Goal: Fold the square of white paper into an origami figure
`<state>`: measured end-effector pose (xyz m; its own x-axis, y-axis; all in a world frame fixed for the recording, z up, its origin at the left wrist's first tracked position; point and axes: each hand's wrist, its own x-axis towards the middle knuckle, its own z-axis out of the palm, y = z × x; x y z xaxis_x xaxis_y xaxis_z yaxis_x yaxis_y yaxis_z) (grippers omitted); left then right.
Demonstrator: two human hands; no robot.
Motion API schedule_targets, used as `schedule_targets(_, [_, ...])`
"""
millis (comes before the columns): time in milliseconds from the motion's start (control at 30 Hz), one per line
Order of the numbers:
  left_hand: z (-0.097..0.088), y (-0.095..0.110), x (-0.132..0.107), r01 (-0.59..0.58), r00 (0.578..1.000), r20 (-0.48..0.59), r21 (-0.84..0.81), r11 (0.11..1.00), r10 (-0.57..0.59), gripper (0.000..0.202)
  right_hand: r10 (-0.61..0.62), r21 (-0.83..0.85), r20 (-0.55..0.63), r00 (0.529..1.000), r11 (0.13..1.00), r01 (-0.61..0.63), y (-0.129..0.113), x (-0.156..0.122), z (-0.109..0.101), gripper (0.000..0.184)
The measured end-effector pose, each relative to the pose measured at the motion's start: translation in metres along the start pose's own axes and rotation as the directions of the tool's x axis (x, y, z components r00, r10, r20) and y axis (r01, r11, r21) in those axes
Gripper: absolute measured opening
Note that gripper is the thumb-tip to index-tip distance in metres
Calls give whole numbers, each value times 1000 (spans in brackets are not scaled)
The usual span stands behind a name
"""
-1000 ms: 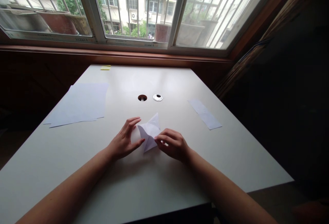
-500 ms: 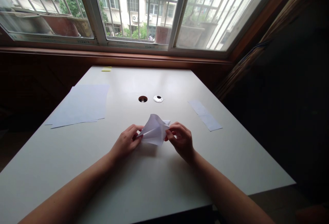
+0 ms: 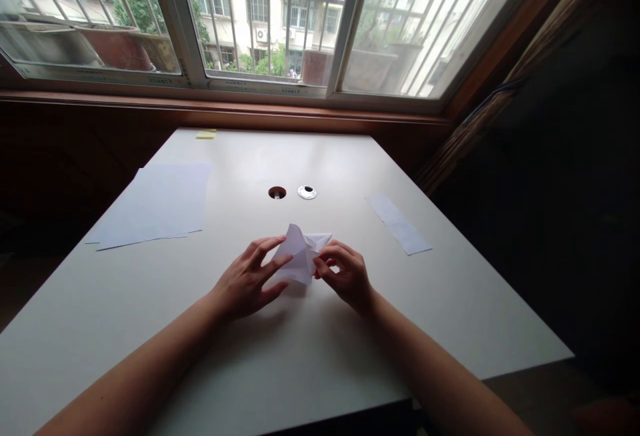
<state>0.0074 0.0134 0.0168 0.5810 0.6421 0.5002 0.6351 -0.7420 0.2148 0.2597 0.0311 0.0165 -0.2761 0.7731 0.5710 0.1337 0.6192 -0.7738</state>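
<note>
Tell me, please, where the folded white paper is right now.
In the head view, the folded white paper is just below center, between the left hand and right hand, nearer the viewer than the round table hole.

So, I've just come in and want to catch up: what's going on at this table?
A person's right hand pinches a folded piece of white paper at one side. The left hand is at the other side, fingers spread; whether they touch it is hard to tell. Both hands are over the white tabletop. Farther left lie large flat white paper sheets, and farther right a narrow white paper strip.
</note>
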Motion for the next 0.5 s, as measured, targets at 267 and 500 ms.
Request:
schedule_targets(267, [5,-9,4,-199,980,47,91,976,196,37,60,115,1,998,992,-59,-8,3,-1,4])
schedule_targets(500, [10,-14,0,-143,989,-41,-81,986,140,17,134,145,-66,989,982,-123,-11,6,-7,5])
